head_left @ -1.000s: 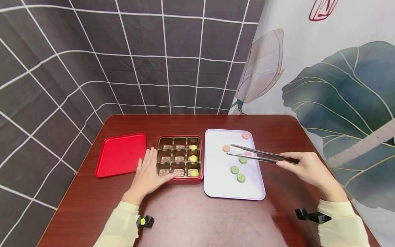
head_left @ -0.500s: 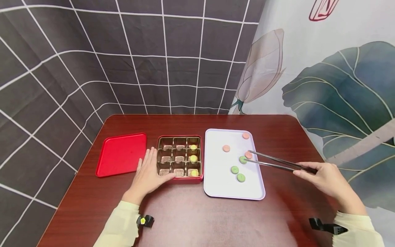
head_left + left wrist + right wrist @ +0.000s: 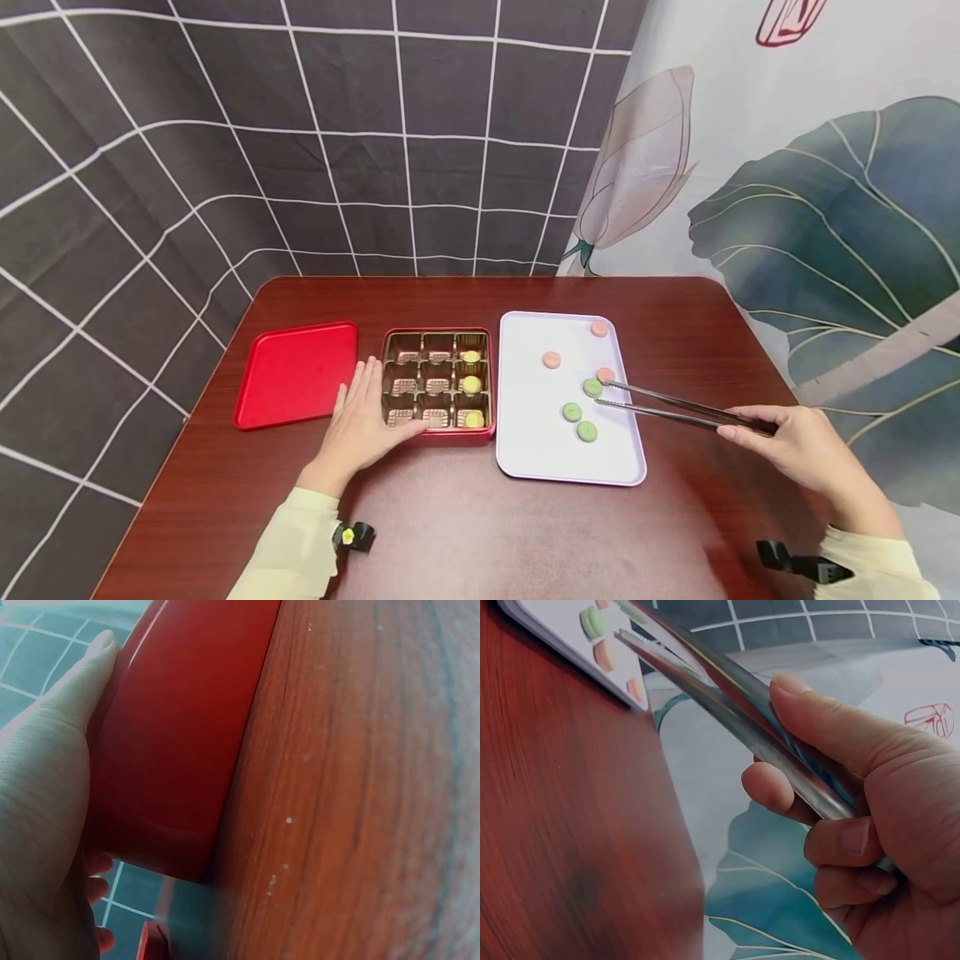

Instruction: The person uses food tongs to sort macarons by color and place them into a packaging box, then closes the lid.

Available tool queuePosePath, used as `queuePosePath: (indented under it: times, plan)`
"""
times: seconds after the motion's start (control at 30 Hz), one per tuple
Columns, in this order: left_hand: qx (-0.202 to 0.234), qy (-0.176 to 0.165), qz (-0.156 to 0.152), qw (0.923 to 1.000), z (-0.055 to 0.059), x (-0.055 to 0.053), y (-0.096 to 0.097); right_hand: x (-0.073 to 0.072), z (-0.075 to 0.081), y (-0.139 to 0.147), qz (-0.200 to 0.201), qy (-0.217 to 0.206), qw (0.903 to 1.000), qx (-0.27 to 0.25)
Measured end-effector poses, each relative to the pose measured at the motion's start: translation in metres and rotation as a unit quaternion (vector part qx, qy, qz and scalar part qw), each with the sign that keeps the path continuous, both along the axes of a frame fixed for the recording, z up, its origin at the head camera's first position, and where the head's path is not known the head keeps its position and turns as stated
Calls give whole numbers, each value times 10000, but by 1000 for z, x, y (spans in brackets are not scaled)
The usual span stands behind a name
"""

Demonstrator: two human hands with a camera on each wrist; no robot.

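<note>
My left hand point(image 3: 360, 421) lies with straight fingers along the left side of a red box point(image 3: 438, 439), its thumb at the near edge. A gold divided insert point(image 3: 437, 368) fills the box, with yellow macarons point(image 3: 471, 384) in its right column. My right hand point(image 3: 795, 446) grips metal tongs point(image 3: 675, 407), seen close up in the right wrist view. The tong arms are spread over the white tray point(image 3: 532, 450). Their tips are right by a green macaron point(image 3: 592, 387); the upper tip overlaps the edge of a pink macaron point(image 3: 605, 375). Nothing is pinched between them.
Two more green macarons point(image 3: 572, 412) and two more pink ones point(image 3: 552, 360) lie apart on the tray. A red lid point(image 3: 296, 375) sits left of the box. Behind the brown table point(image 3: 465, 525) hangs a dark grid-patterned cloth point(image 3: 360, 167).
My right hand has carried the tongs right and nearer, from the pink macaron at the tray's middle to the green one. My left hand and the macarons stay put.
</note>
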State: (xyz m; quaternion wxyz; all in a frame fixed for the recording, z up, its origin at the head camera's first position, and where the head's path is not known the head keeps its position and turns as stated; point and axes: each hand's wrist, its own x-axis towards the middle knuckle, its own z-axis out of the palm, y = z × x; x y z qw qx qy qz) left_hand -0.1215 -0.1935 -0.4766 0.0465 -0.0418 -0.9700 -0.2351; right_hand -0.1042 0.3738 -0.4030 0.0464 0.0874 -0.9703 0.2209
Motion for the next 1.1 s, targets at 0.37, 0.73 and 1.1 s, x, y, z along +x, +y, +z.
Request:
queuePosePath:
  times: [0.37,0.73,1.1]
  plan:
    - [51,-21,25,10000,0,1,0,-2,-5,-10,287,168,9994,117]
    - [33,-59,3,10000,0,1,1,-5,-22,-13,331,180,9992,-168]
    - [36,-22,25,10000,1,0,2,-5,-31,-15,346,411,9985,-55]
